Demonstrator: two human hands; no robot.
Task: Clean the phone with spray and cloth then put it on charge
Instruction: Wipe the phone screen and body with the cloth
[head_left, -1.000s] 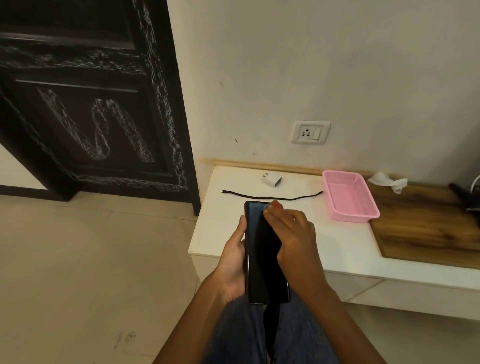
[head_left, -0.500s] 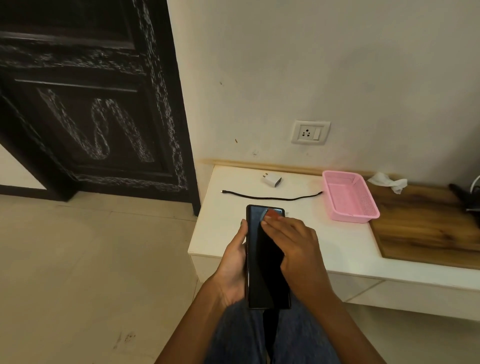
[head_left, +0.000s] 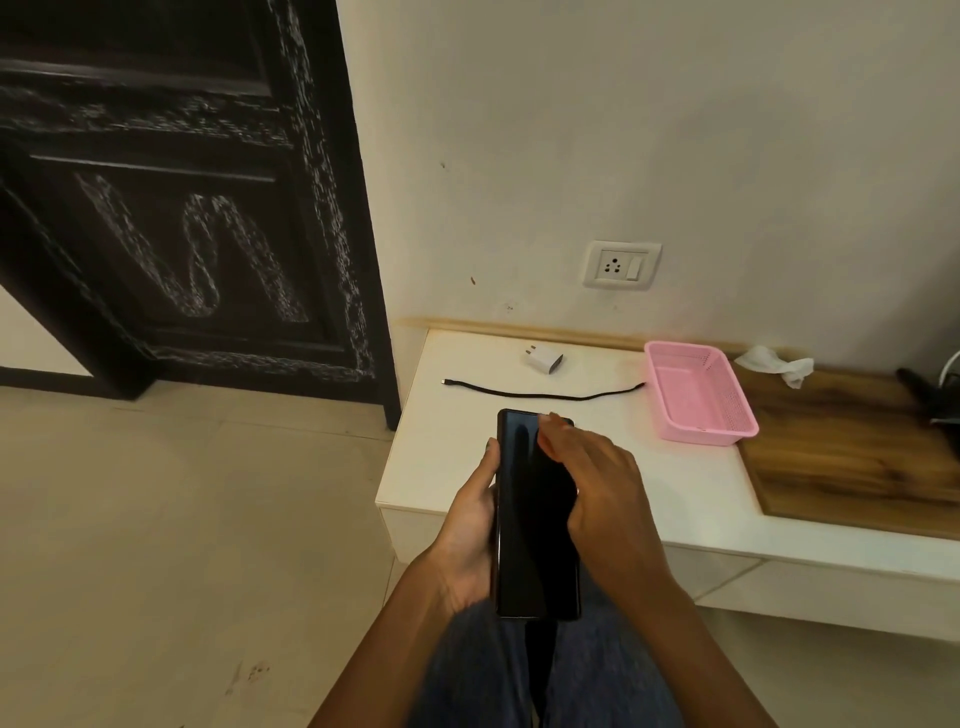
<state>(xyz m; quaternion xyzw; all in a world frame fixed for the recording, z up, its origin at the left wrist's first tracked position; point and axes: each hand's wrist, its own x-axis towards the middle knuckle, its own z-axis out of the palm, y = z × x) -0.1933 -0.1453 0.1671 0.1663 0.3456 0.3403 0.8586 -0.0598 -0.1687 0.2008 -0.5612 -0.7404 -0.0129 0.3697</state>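
The left hand (head_left: 470, 525) grips the dark phone (head_left: 535, 514) by its edge above the person's lap, while the right hand (head_left: 597, 483) lies over the screen with fingers fairly straight; whether a cloth sits beneath them cannot be told. Beyond, on the white shelf (head_left: 452, 457), lie a black cable (head_left: 545, 395), a white charger plug (head_left: 544, 359) and a pink basket (head_left: 698, 392), below the wall socket (head_left: 621, 265).

Pink basket (head_left: 698, 393) beside wooden board (head_left: 852, 457).

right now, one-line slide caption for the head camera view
Left hand holds a black slab phone while the right hand rests across its screen, above a white table.
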